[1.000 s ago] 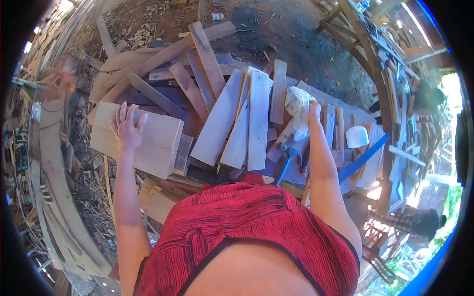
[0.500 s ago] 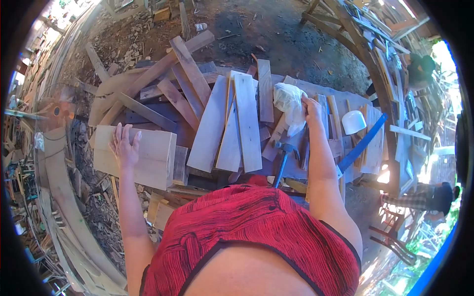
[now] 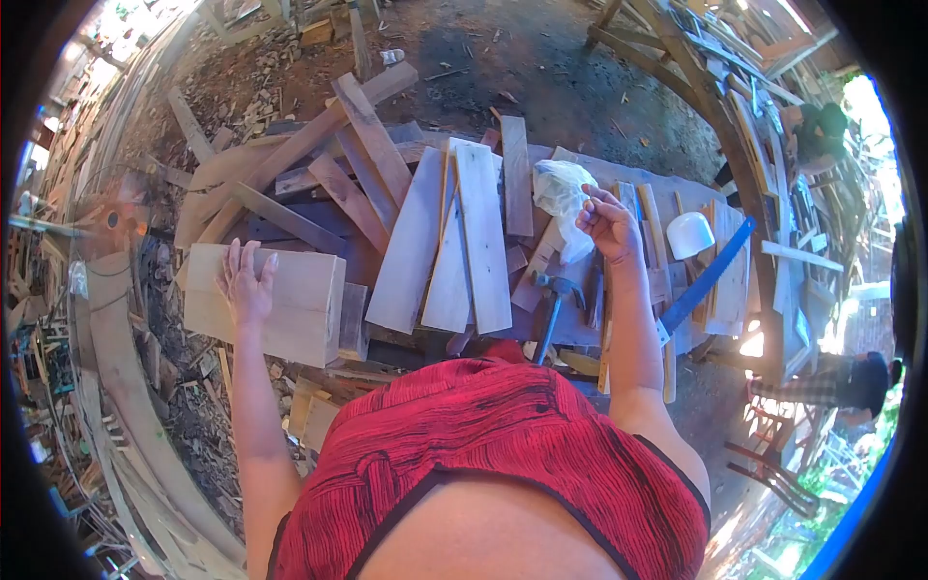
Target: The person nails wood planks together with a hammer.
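My left hand (image 3: 249,280) lies with its fingers spread on a pale wooden box-like piece (image 3: 290,309) at the left of the bench. My right hand (image 3: 613,228) is raised beside a crumpled clear plastic bag (image 3: 563,188), its fingers drawn together. Whatever sits between those fingertips, if anything, is too small to make out. Below the bag, a hammer (image 3: 552,314) rests with its head away from me and its handle toward me. A saw with a blue blade (image 3: 710,278) lies to the right of my forearm.
Several planks (image 3: 483,237) lie fanned across the middle of the bench, with darker boards (image 3: 372,135) behind them. A white rounded container (image 3: 690,236) stands on the right. Two people (image 3: 820,135) are at the far right. Wood scraps cover the ground.
My right hand has come off the plastic bag, turned over and pulled its fingers together beside it. My left hand stays on the wooden piece.
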The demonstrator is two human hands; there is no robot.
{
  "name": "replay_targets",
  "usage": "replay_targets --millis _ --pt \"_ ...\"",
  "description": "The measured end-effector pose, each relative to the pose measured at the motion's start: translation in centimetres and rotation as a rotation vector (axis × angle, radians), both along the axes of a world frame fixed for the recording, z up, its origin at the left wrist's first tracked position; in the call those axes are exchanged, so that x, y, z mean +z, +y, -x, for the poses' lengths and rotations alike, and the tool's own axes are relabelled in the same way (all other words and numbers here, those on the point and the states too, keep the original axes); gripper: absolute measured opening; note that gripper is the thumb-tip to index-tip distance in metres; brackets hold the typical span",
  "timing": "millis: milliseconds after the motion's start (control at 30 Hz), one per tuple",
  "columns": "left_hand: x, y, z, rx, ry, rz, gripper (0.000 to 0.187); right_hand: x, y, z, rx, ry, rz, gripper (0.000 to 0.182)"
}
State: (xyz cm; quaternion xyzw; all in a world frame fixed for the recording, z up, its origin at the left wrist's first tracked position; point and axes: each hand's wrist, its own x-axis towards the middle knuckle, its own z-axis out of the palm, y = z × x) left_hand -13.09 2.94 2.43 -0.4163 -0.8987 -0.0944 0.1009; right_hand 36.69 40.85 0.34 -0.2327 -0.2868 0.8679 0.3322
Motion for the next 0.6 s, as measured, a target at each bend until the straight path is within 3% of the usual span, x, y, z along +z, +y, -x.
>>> replay_targets --millis 167,300,433,600 --pt "0.5 0.0 -0.4 0.033 -0.028 0.011 0.050 3.2 -2.5 4.2 0.041 0.016 0.009 0.024" --pt "0.4 0.2 -0.3 0.022 -0.029 0.008 0.052 4.3 -4.0 7.5 0.208 0.075 -0.024 0.019" --pt "1.0 0.1 -0.8 0.041 -0.006 0.000 0.048 6.6 -7.1 13.3 0.256 -0.167 -0.185 0.017" --pt "2.4 0.2 -1.5 0.119 -0.137 0.037 0.062 8.5 -10.5 20.1 0.437 -0.129 -0.253 0.018"
